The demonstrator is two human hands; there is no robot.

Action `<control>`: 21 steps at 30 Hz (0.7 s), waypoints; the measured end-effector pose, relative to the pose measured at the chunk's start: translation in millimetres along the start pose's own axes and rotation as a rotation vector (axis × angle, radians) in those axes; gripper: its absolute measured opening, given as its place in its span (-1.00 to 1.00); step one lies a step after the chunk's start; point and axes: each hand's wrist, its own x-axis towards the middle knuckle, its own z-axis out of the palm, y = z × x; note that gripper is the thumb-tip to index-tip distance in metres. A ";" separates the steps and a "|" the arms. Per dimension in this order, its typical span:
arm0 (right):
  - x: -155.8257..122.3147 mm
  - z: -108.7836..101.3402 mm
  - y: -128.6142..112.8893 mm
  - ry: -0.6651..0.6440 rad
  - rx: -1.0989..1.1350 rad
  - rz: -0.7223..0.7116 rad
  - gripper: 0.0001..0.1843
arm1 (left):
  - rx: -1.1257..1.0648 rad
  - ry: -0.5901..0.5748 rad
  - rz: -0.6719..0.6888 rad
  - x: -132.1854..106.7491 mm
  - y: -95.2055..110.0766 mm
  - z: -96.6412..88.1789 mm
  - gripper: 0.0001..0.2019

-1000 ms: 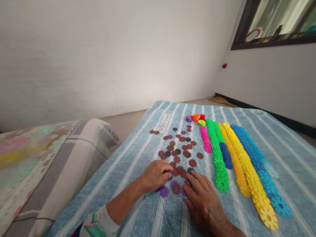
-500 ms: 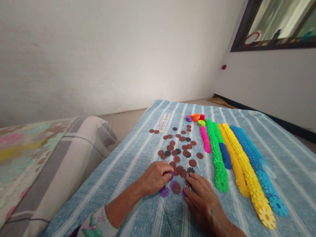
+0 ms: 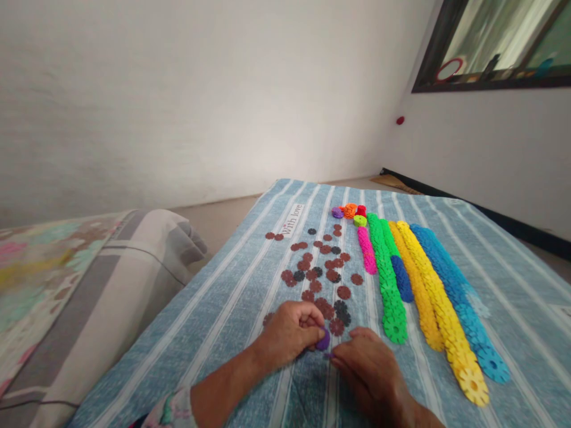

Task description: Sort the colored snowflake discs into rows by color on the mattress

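My left hand (image 3: 292, 330) pinches a purple notched plastic disc (image 3: 323, 339) between thumb and fingers, low over the striped cloth. Close by on the right, my right hand (image 3: 366, 365) has its fingertips together on another purple piece (image 3: 331, 355), of which only a thin edge shows. Just beyond the hands lie loose brown discs (image 3: 336, 327) and black discs (image 3: 342, 312), some overlapping. More brown discs (image 3: 343, 292) are scattered farther up the cloth. One brown disc (image 3: 268, 319) is partly hidden behind my left hand.
To the right lie overlapping rows of green discs (image 3: 392, 303), yellow discs (image 3: 446, 309) and blue discs (image 3: 468, 321), with a short pink row (image 3: 367, 249). Small orange (image 3: 350, 210) and purple stacks (image 3: 337, 212) stand at the back. A patterned cloth-covered surface (image 3: 147, 249) is at the left.
The purple discs that lay between my hands have been gathered up. My left hand moved right holding one, and my right hand drew slightly nearer to me. A brown disc now lies apart at the left.
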 end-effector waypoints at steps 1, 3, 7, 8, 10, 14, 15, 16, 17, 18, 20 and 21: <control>0.8 0.4 -0.7 -0.004 0.005 0.003 -0.66 | -0.002 -0.008 0.002 -0.8 0.5 1.6 -0.89; 2.1 0.9 -1.0 -0.010 0.018 0.036 -0.63 | -0.009 -0.028 0.010 -2.4 1.2 4.1 -0.90; 2.8 0.6 0.2 -0.028 0.110 0.151 -0.67 | -0.060 -0.065 0.020 -4.3 0.2 6.5 -0.88; 3.0 0.3 0.3 -0.025 0.140 0.168 -0.68 | -0.072 -0.064 0.027 -4.5 -0.3 6.7 -0.88; 3.6 -0.1 -0.3 -0.002 0.194 0.186 -0.72 | -0.091 -0.065 0.043 -4.6 -1.3 6.7 -0.88; 4.5 1.0 -2.0 0.066 0.269 0.222 -0.78 | -0.139 -0.077 0.053 -4.8 -2.8 6.9 -0.84; 4.0 2.0 -1.9 0.075 0.272 0.235 -0.78 | -0.157 -0.079 0.049 -4.8 -3.2 7.0 -0.83; 3.0 3.2 -1.7 0.081 0.272 0.249 -0.77 | -0.173 -0.081 0.044 -4.9 -3.7 7.2 -0.82; 1.6 4.7 -1.3 0.090 0.268 0.265 -0.76 | -0.182 -0.082 0.038 -4.9 -4.2 7.3 -0.82; -0.1 6.3 -0.7 0.102 0.265 0.284 -0.76 | -0.184 -0.082 0.034 -4.8 -4.8 7.4 -0.81; -3.6 9.6 0.4 0.131 0.263 0.323 -0.74 | -0.173 -0.077 0.028 -4.7 -6.0 7.5 -0.81; -5.0 10.9 0.9 0.136 0.263 0.338 -0.74 | -0.163 -0.076 0.027 -4.6 -6.5 7.6 -0.81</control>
